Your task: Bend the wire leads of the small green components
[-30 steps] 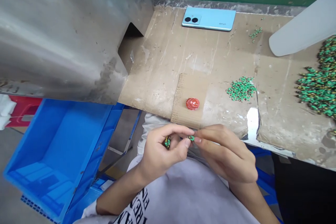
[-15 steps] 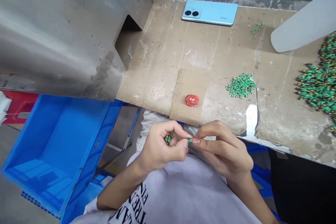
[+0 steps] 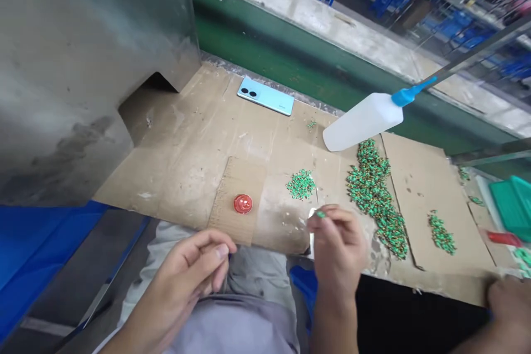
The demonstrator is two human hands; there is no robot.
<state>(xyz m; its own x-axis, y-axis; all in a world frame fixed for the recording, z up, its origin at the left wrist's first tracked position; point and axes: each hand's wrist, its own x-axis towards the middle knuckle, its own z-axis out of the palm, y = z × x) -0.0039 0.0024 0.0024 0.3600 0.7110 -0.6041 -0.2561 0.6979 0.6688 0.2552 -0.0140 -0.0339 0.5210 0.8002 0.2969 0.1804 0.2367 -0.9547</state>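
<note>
My right hand pinches a small green piece between thumb and fingertips, above the table's front edge. To its left, my left hand is closed over my lap, fingers curled and thumb against them; what they hold, if anything, is hidden. A round red cap-like dish sits on a cardboard strip between and beyond the hands. Just past my right hand lies a small heap of green pieces. A larger heap of green and dark pieces spreads farther right.
A light blue phone lies at the table's back. A white bottle with a blue nozzle leans nearby. A metal housing stands left. Another person's blurred hand is at the lower right, below a green basket.
My hands have moved apart. The right one has carried a green piece toward the small heap. The camera view has swung up and right, showing the bottle top and another person's hand.
</note>
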